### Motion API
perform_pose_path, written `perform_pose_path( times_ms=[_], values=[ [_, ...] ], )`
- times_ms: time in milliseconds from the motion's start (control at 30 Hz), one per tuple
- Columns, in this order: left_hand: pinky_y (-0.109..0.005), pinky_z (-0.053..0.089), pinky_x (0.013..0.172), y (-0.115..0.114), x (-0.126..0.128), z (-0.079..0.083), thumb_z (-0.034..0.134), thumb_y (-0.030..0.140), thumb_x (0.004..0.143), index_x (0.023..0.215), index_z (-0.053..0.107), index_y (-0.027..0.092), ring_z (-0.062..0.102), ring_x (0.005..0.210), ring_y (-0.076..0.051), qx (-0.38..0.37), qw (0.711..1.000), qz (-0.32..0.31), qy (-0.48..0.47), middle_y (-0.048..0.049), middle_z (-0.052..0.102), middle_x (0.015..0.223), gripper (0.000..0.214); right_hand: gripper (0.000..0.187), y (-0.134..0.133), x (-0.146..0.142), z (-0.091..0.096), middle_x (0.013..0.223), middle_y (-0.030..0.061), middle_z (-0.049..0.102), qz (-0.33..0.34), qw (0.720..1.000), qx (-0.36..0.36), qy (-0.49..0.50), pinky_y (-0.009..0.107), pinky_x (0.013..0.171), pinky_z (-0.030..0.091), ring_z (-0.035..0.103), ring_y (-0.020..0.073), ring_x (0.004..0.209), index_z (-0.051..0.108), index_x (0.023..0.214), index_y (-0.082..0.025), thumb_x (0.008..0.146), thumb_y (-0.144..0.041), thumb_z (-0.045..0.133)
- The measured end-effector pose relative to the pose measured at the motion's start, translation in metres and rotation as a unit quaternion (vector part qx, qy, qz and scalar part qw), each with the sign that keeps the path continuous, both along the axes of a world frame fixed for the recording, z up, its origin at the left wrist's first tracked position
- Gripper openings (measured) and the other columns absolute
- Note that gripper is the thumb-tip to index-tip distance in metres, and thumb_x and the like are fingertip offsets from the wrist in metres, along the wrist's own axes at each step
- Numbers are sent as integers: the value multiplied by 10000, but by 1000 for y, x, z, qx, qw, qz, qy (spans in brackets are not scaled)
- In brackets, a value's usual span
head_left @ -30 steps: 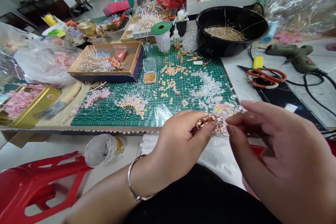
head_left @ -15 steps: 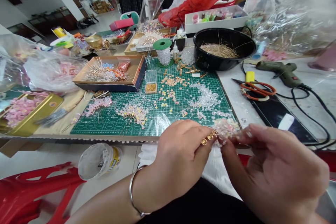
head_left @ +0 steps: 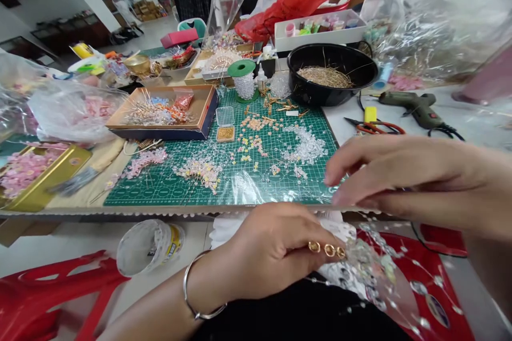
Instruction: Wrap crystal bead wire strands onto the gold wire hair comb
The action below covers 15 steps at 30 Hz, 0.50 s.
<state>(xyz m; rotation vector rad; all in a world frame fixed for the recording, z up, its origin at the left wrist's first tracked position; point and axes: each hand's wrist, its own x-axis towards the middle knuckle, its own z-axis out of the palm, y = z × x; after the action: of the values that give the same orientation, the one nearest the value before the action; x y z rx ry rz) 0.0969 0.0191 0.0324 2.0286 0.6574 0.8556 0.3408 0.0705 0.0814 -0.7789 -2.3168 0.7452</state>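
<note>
My left hand [head_left: 276, 248], with a silver bangle on its wrist, is closed on a gold-looped beaded ornament [head_left: 362, 264] whose clear and pastel beads trail down to the right over my lap. My right hand [head_left: 404, 178] hovers above it at the table's near edge, fingers stretched out toward the left, holding nothing that I can see. Just beyond lies the green cutting mat [head_left: 168, 186], strewn with clear beads [head_left: 306, 146] and small pastel flower beads [head_left: 202, 170].
A brown tray of pins and beads [head_left: 164, 106], a gold tin of pink flowers [head_left: 36, 173], a black bowl of straw [head_left: 330, 74], a glue gun [head_left: 412, 104] and scissors [head_left: 374, 127] crowd the table. A red plastic stool [head_left: 44, 298] and a tape roll [head_left: 150, 245] sit below left.
My left hand dropped from the table edge to my lap with the ornament. My right hand let go of it and rose above, fingers spread. The view tilted slightly.
</note>
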Motion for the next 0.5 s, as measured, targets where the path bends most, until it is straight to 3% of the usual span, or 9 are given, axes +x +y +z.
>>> perform_pose_path(
  times_ms=[67,133,267,500],
  values=[
    [-237,540,706,-2,0,0,637,262,923,889,742,152,700,760,-149,-15,1000,-10,2,-83,762,825,155,274,7,-15,5,1031,-6,657,166,981,-92,-29,111,703,535,673,45,839,763,1003,-283,918,-113,566],
    [-241,525,675,-3,0,-1,658,287,907,800,719,156,695,739,-159,-19,1000,-11,7,-78,748,776,179,320,7,-23,0,1058,8,624,240,956,-169,-12,94,749,517,657,32,887,727,1060,-214,870,2,588],
    [-234,519,663,-2,-2,-5,673,278,887,693,652,175,693,721,-156,-17,999,-39,3,-53,718,717,220,211,0,-25,-21,1040,28,589,286,928,-230,68,154,834,516,631,65,941,703,1012,-143,831,-37,690],
    [-238,557,810,0,1,-9,659,265,907,840,702,188,732,891,-169,-5,997,-77,-5,-67,776,900,111,108,-5,-23,-33,959,15,556,290,924,-220,119,146,780,498,591,54,861,677,910,-115,821,-97,735]
  ],
)
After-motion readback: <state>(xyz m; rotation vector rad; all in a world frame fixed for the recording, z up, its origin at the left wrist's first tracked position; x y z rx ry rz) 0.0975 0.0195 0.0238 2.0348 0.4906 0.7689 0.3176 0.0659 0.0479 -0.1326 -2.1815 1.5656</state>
